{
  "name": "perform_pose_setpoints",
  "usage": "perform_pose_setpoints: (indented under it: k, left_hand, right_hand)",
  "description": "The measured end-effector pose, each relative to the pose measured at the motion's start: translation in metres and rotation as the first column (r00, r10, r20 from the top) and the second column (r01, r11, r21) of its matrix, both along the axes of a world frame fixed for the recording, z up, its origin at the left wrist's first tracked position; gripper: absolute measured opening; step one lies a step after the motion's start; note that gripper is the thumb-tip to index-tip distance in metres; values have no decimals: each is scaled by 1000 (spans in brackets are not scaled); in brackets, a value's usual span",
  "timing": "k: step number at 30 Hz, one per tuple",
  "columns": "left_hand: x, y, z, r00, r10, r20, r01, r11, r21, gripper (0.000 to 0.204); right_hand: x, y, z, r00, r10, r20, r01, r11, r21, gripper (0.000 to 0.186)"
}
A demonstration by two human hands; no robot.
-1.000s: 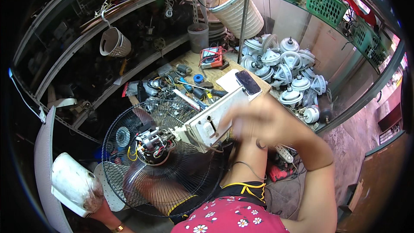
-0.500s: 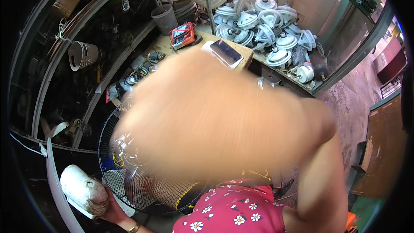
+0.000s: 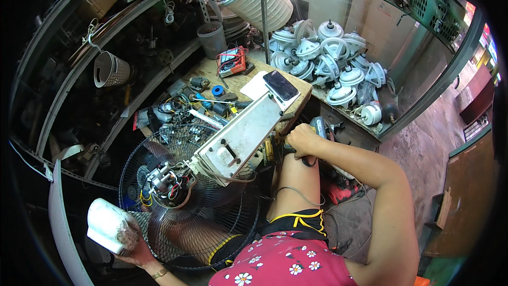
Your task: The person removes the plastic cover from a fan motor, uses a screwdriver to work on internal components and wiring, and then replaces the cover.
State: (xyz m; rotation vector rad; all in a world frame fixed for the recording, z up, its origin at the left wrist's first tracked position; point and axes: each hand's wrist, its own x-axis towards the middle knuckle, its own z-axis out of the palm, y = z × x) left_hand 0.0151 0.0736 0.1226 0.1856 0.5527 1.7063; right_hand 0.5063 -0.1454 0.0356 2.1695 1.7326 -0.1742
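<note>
A fan lies tipped over in front of me: its black wire guard [image 3: 159, 153] and exposed motor [image 3: 166, 182] with coloured wires are at lower left, and its dirty white base [image 3: 241, 137] points up toward the workbench. My left hand [image 3: 135, 251] holds a white plastic motor cover [image 3: 108, 225] at the bottom left. My right hand [image 3: 301, 140] is closed over something dark just under the bench edge, next to a black-and-yellow tool [image 3: 320, 126]; what it grips is hidden.
The wooden workbench [image 3: 248, 71] carries a phone [image 3: 280, 85], a red multimeter [image 3: 231, 62], tape rolls and small tools. Several white fan motors [image 3: 328, 63] are heaped at the right. Metal shelves [image 3: 79, 74] with clutter run along the left. Bare concrete floor [image 3: 423, 153] is at the right.
My right arm swept across the view, blurring it, and has come down to the bench edge. The head turned slightly. My left hand still holds the white cover.
</note>
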Motion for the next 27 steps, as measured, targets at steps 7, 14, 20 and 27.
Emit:
perform_pose_setpoints:
  k: [7, 14, 20, 27]
  left_hand:
    - [-45, 31, -51, 955, -265, -133, 295, 890, 347, 82]
    - [2, 1, 1, 985, 47, -168, -34, 996, 82, 82]
    - [-6, 30, -4, 990, 125, -70, -122, 991, 50, 85]
    - [-53, 68, -53, 951, 158, -266, -127, 983, 130, 87]
  right_hand:
    - [6, -33, 39, 994, -1, -111, 5, 1000, 30, 48]
    - [-11, -130, 135, 961, -228, -159, 246, 964, 105, 48]
    - [33, -193, 74, 851, -524, -15, 523, 847, 94, 48]
    - [89, -215, -98, 833, -541, 119, 531, 840, 109, 52]
